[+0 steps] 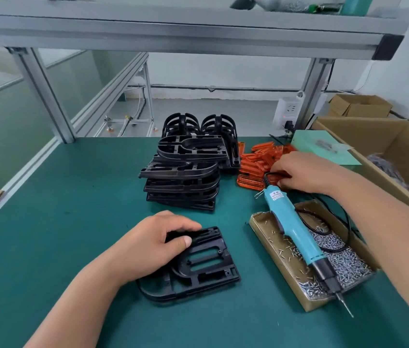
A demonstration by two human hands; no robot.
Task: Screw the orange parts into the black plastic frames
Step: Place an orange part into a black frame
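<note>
Black plastic, ribbed and slotted, makes up the single frame (pixel 206 264) lying flat on the green mat (pixel 60 222) at the six o'clock side of the bench. The left hand (pixel 153 244) holds it by its ten o'clock corner, fingers curled over the far edge and the thumb pressed on the top face.

At twelve o'clock from this frame stands an uneven stack of black frames (pixel 183 177), with two more set upright behind it. Just beside the stack, toward two o'clock from the held frame, lies a loose pile of orange parts (pixel 256 162). The right hand (pixel 306 172) reaches into that pile with its fingers bent down among the pieces. Whether it has one pinched cannot be told, since the fingertips are hidden.

At three o'clock from the frame sits a shallow cardboard tray (pixel 280 266) holding small silver screws (pixel 344 262), heaped along its right side and scattered over the rest. A blue electric screwdriver (pixel 296 232) rests slantwise across the tray, its bit pointing past the near rim toward five o'clock and its black cable looping back over the screws.

Farther out at two o'clock a pale green sheet (pixel 324 146) lies over the edge of a large cardboard box (pixel 399 146), and a white power socket (pixel 288 109) hangs on the aluminium post at one o'clock
</note>
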